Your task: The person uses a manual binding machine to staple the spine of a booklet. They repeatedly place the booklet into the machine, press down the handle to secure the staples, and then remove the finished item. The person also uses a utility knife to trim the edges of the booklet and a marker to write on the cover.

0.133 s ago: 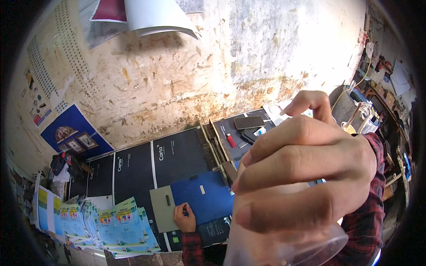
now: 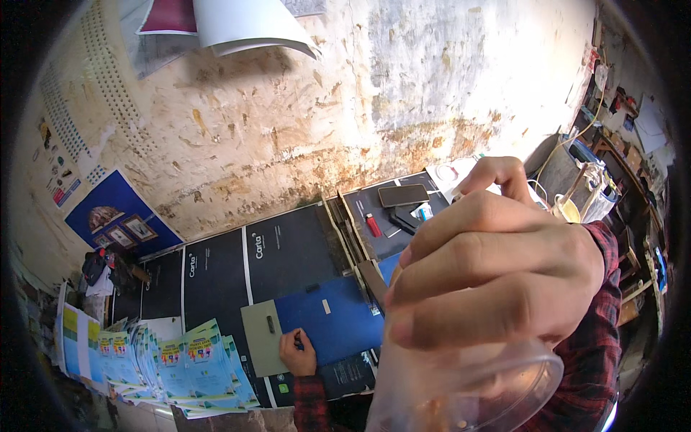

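My right hand [image 2: 497, 266] is large and close in front of me, its fingers wrapped round a clear plastic cup [image 2: 461, 389]. The cup is tilted and its round rim shows below the hand. Lower down, my left hand [image 2: 297, 353] rests where a blue board [image 2: 345, 324] meets a grey-green strip [image 2: 260, 342]. Its fingers are curled, with something small and dark at the fingertips that I cannot make out. A short dark bar [image 2: 271, 324] lies on the strip just above this hand.
Black boards [image 2: 288, 245] cover the table along a stained wall [image 2: 273, 144]. Stacked light-blue printed sheets [image 2: 194, 367] lie at the left. A phone [image 2: 403, 195], a red lighter [image 2: 372, 225] and a wooden divider [image 2: 345, 234] are beyond my right hand. Cluttered shelves [image 2: 633, 158] stand far right.
My right hand has tipped the cup slightly, and more of its rim shows. The whole view has shifted a little. My left hand stays at the boards' seam.
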Tool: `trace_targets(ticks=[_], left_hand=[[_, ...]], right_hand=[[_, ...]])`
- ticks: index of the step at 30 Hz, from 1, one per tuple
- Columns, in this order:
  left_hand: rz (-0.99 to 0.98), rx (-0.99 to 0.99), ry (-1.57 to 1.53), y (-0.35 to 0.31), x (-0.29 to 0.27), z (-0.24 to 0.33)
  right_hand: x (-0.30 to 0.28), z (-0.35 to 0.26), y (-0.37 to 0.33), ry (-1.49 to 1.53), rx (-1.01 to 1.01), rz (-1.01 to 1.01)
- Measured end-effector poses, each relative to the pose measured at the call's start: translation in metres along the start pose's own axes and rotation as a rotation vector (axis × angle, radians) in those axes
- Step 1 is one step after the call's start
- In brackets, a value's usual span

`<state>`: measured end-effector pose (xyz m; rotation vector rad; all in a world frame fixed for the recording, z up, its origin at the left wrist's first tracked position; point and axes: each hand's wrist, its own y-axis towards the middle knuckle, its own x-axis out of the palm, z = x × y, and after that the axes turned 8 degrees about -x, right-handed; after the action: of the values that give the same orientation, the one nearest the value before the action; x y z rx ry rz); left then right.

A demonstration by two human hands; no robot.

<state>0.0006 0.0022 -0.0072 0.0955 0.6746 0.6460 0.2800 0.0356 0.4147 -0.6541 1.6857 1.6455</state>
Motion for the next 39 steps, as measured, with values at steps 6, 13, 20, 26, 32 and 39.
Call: trace_targets(ticks=[6,13,20,26,32,39], left_hand=[[0.033,-0.003,0.004,-0.001,-0.002,-0.004],[-0.005,-0.009,0.026,0.004,0.002,0.000],[0.054,0.063,0.103,0.009,0.005,-0.013],[0.045,-0.020,0.119,0.005,0.009,-0.007],[0.022,-0.015,0.134,0.010,0.004,-0.005],[0.060,0.030,0.149,0.014,0.005,-0.009]], right_hand=[[-0.013,0.021,-0.026,0.186,0.085,-0.153],[-0.012,0.034,-0.041,0.241,0.296,0.099],[0.043,0.145,-0.077,0.336,0.731,0.485],[0.132,0.309,-0.167,0.090,0.845,0.488],[0.237,0.376,-0.218,-0.104,0.961,0.317],[0.314,0.393,-0.228,-0.079,1.049,0.368]])
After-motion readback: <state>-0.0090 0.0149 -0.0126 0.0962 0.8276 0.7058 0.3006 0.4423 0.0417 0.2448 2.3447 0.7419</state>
